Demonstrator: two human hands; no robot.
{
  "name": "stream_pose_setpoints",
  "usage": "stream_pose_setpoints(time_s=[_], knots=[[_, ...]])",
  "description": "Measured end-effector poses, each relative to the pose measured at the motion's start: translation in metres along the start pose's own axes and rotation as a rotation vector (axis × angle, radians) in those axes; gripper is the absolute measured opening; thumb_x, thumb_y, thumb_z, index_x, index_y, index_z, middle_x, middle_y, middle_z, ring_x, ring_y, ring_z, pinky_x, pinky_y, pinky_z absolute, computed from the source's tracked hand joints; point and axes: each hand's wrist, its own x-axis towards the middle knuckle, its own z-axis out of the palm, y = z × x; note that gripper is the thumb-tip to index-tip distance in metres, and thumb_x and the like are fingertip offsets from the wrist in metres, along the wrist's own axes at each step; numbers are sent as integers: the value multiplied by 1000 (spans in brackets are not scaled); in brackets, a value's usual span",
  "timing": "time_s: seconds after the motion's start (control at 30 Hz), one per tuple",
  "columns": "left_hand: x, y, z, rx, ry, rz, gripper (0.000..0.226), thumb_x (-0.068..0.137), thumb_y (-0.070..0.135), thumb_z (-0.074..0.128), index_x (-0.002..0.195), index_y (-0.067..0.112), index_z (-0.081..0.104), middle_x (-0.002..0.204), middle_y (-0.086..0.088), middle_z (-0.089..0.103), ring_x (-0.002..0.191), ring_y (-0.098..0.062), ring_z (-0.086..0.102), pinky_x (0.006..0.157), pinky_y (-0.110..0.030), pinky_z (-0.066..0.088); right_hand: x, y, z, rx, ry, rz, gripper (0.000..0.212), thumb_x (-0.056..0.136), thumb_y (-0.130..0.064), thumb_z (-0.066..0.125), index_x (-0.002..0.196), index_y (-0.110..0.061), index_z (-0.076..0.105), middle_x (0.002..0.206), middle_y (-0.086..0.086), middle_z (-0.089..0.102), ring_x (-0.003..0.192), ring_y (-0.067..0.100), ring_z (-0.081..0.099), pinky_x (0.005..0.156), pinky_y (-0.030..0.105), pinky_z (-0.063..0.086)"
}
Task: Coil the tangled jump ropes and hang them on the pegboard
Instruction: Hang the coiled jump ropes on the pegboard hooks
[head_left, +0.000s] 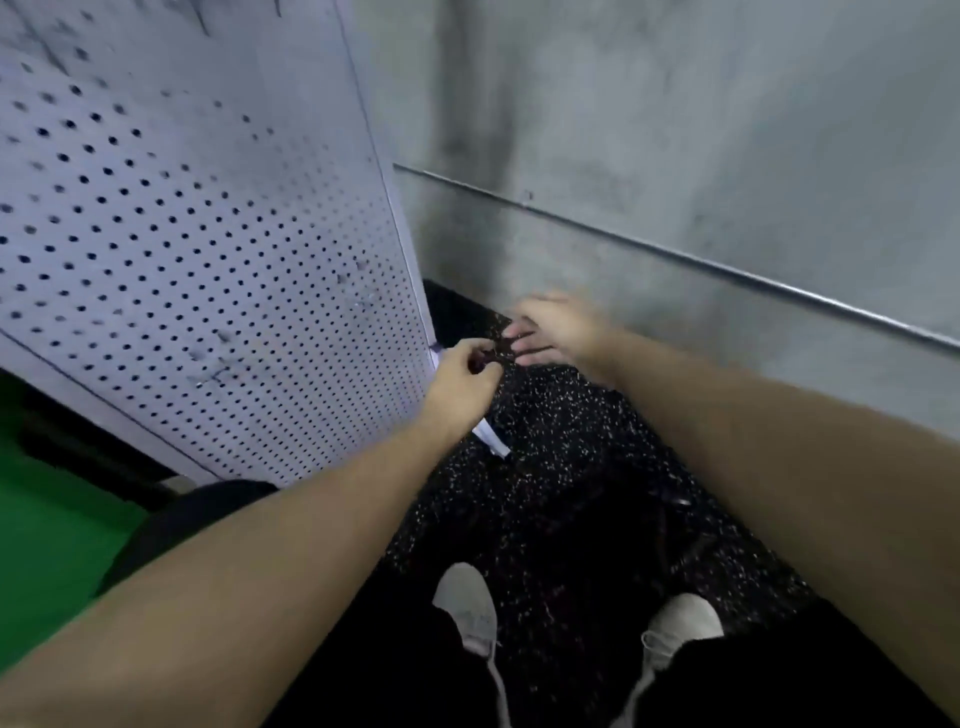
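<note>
Two hands: left hand (460, 376) pinches one dark rope (493, 353), right hand (553, 330) spread beside it.

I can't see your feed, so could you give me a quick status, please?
Left hand pinching dark rope. Right hand blurred, fingers open beside it. Pegboard alongside, nothing blocking.

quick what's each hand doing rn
Left hand: fingers curled, pinching a dark rope.
Right hand: blurred, fingers look extended at the rope; grip cannot be told.

The pegboard (197, 249) is showing white with dark dots, the floor (561, 441) black with speckles, the blurry rope (488, 356) maybe dark red.
</note>
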Motion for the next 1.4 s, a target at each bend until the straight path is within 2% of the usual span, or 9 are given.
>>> stream_pose_setpoints(time_s=[0.1,0.23,0.4,0.47,0.63,0.9,1.07,1.23,1.4], knots=[[27,-43,40,80,-125,-70,25,100,18,57,125,17,60,101,7,60,88,-14,61,77,-25,50,27,59,-24,-21,19,137,15,98,-23,64,106,-11,67,90,10,70,78,20,64,74,36,63],[53,-97,96,156,-323,-162,30,96,20,65,125,16,61,109,-6,65,72,-17,58,71,-32,49,50,140,-46,-47,66,283,17,100,-25,61,108,-11,67,88,9,70,73,19,64,69,35,61],[73,-140,163,189,-547,-273,40,98,27,65,136,21,54,120,-1,60,90,-18,62,80,-32,51,71,234,-86,-261,196,411,16,98,-16,56,100,-20,71,93,4,71,80,17,63,65,30,53],[80,-150,185,177,-601,-298,40,98,26,64,136,19,54,121,-1,58,92,-19,61,84,-35,53,75,261,-109,-448,199,419,23,97,-16,54,112,-23,70,102,2,70,80,18,63,66,28,49],[92,-166,226,128,-617,-315,37,97,23,64,133,20,58,123,0,59,81,-13,57,73,-27,48,85,310,-143,-771,13,516,59,90,-36,65,146,-30,48,140,2,57,125,28,55,102,32,47],[97,-182,242,145,-577,-319,36,96,21,63,132,22,59,118,7,57,98,-8,58,82,-21,48,107,330,-123,-1112,-223,580,83,82,-44,73,151,-47,28,150,-3,37,137,30,38,110,60,36],[100,-171,226,10,-478,-409,28,102,31,55,129,23,59,114,2,63,97,-15,64,95,-38,56,94,320,-127,-1167,-65,297,69,89,-33,67,148,-46,32,156,-5,34,141,26,36,116,63,21],[107,-128,188,-404,-344,-682,40,102,57,47,126,27,56,118,-1,64,104,-24,68,92,-44,59,82,278,-122,-1375,-41,-457,66,79,-22,72,138,-40,48,156,-1,42,143,31,39,116,68,21],[102,-77,132,-626,-342,-571,45,95,62,56,118,25,69,114,-4,72,100,-25,68,75,-36,56,62,212,-97,-1461,-18,-1007,57,76,-14,71,127,-38,60,153,0,47,142,28,42,117,63,24]])
